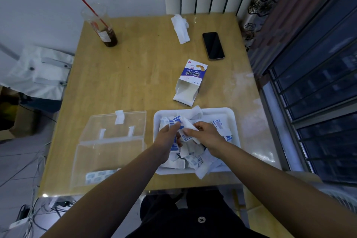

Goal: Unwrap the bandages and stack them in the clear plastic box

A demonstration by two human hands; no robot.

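Observation:
A white tray (195, 111) at the table's front right holds a heap of wrapped bandages (190, 157) and torn white-and-blue wrappers. Both hands are over it. My right hand (207, 137) pinches a white bandage wrapper (188, 124) at its near end. My left hand (167, 137) reaches to the same wrapper with its fingertips at the far end. The clear plastic box (108, 160) stands open left of the tray, lid folded back. A few unwrapped bandages (98, 176) lie at its front.
An opened bandage carton (190, 83) lies beyond the tray. A black phone (213, 45) and a crumpled tissue (180, 27) sit at the back right. A plastic cup with a red straw (104, 29) stands at the back left. A window is at the right.

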